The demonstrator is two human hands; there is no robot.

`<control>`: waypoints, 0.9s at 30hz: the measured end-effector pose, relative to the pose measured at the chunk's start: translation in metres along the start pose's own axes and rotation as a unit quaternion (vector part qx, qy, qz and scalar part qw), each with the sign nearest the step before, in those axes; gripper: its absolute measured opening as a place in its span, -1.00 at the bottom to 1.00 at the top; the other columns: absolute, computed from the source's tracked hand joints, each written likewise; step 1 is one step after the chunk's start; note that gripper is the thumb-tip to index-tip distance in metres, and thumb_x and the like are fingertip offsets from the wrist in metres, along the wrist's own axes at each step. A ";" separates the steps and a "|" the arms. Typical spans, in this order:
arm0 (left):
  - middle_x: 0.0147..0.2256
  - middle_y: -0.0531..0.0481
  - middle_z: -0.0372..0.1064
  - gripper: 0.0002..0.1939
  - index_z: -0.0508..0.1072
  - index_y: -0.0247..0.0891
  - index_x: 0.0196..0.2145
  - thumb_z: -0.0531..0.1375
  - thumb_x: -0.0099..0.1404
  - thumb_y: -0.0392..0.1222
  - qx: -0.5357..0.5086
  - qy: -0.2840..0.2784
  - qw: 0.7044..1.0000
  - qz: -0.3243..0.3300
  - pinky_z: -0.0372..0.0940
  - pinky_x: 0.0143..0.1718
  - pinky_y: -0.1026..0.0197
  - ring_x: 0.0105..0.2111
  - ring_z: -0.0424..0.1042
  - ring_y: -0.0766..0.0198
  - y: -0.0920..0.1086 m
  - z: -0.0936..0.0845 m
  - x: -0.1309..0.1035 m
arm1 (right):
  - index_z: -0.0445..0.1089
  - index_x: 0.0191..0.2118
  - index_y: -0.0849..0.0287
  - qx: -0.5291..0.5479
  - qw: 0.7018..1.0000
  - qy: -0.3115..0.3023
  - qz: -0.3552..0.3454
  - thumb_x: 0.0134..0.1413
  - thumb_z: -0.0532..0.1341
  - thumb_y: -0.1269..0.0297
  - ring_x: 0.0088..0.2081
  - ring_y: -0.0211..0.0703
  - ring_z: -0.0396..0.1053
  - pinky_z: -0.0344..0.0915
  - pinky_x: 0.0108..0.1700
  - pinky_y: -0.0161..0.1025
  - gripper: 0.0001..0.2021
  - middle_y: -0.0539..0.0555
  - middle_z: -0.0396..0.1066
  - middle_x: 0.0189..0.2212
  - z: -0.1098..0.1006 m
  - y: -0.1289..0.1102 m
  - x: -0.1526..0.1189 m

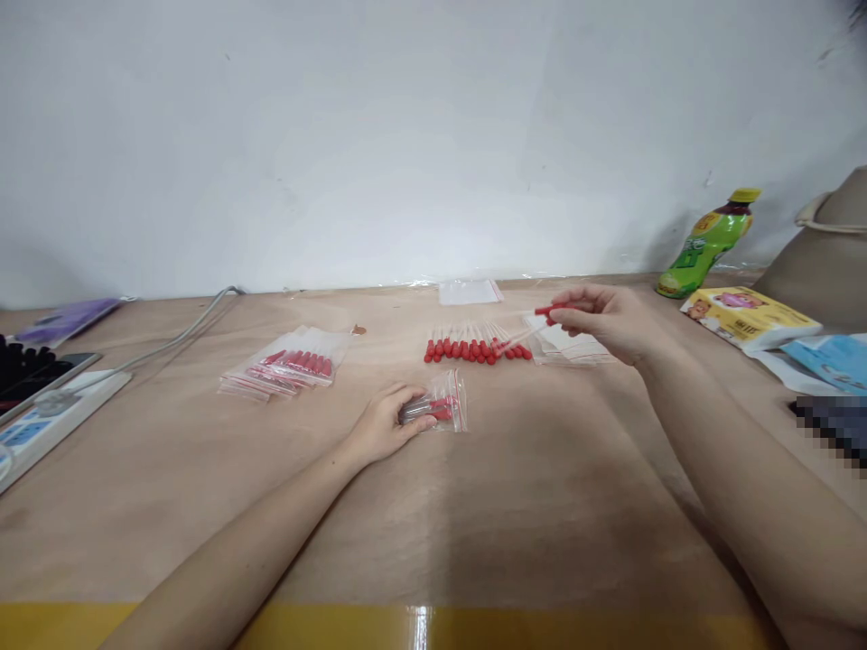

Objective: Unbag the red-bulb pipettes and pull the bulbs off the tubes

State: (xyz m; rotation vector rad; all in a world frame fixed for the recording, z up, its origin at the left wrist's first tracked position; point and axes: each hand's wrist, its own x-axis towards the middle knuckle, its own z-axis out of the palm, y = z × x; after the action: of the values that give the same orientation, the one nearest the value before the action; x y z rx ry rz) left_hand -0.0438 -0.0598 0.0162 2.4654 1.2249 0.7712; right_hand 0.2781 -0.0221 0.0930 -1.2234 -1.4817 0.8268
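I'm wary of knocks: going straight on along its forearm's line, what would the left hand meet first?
Probably the row of pipettes, just beyond the bag in the left hand, though depth is hard to judge.

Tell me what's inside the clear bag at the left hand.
Inside the clear bag are red-ended tubes, their see-through stems running toward the left hand. That hand covers the bag's other end, so the stem tips cannot be seen.

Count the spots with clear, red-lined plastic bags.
4: left-side pile; held bag in left hand; stack by right hand; flat bag near white wall. Some bags may be hidden underneath.
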 end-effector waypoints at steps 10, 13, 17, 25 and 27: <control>-0.27 -0.05 0.34 -0.67 0.36 -0.26 -0.19 0.14 0.17 0.00 0.002 0.004 1.000 0.009 0.24 -0.26 0.20 -0.28 0.33 0.24 0.000 0.000 0.000 | 0.36 -0.22 0.16 -0.291 0.905 0.133 -0.280 0.05 0.11 0.31 -0.30 -0.13 0.36 0.32 -0.20 -0.13 -0.83 0.09 0.43 -0.33 0.044 0.085 0.010; -0.29 -0.05 0.34 -0.66 0.36 -0.27 -0.20 0.14 0.16 0.01 0.004 0.005 1.000 0.009 0.24 -0.26 0.20 -0.29 0.33 0.24 0.000 0.000 0.000 | 0.36 -0.18 0.14 -0.331 0.885 0.082 -0.317 0.08 0.08 0.34 -0.24 -0.10 0.35 0.31 -0.17 -0.11 -0.81 0.11 0.43 -0.30 0.051 0.092 0.010; -0.28 -0.05 0.34 -0.65 0.35 -0.27 -0.18 0.15 0.16 0.01 0.002 0.003 1.000 0.011 0.23 -0.24 0.19 -0.27 0.33 0.24 -0.001 0.000 0.000 | 0.39 -0.19 0.14 -0.340 0.879 0.051 -0.331 0.07 0.11 0.28 -0.20 -0.07 0.35 0.31 -0.13 -0.10 -0.81 0.15 0.41 -0.22 0.057 0.094 0.011; -0.27 -0.05 0.34 -0.65 0.35 -0.27 -0.18 0.14 0.16 0.01 0.008 0.000 1.000 0.012 0.23 -0.24 0.20 -0.26 0.32 0.23 0.000 0.000 0.000 | 0.39 -0.21 0.17 -0.320 0.894 0.022 -0.312 0.12 0.05 0.31 -0.22 -0.12 0.36 0.31 -0.13 -0.17 -0.80 0.13 0.43 -0.27 0.056 0.090 0.005; -0.28 -0.05 0.34 -0.66 0.35 -0.27 -0.18 0.15 0.16 0.01 0.010 0.003 1.000 0.016 0.23 -0.23 0.20 -0.27 0.32 0.24 -0.001 0.000 0.000 | 0.38 -0.22 0.20 -0.315 0.897 0.042 -0.308 0.10 0.06 0.33 -0.25 -0.12 0.36 0.31 -0.17 -0.18 -0.81 0.14 0.43 -0.31 0.056 0.088 0.004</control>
State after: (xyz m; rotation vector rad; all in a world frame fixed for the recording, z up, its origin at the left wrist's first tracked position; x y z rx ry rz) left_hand -0.0442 -0.0594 0.0159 2.5062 1.2020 0.7790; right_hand 0.2491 0.0084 -0.0019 -1.0948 -1.9846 -0.1552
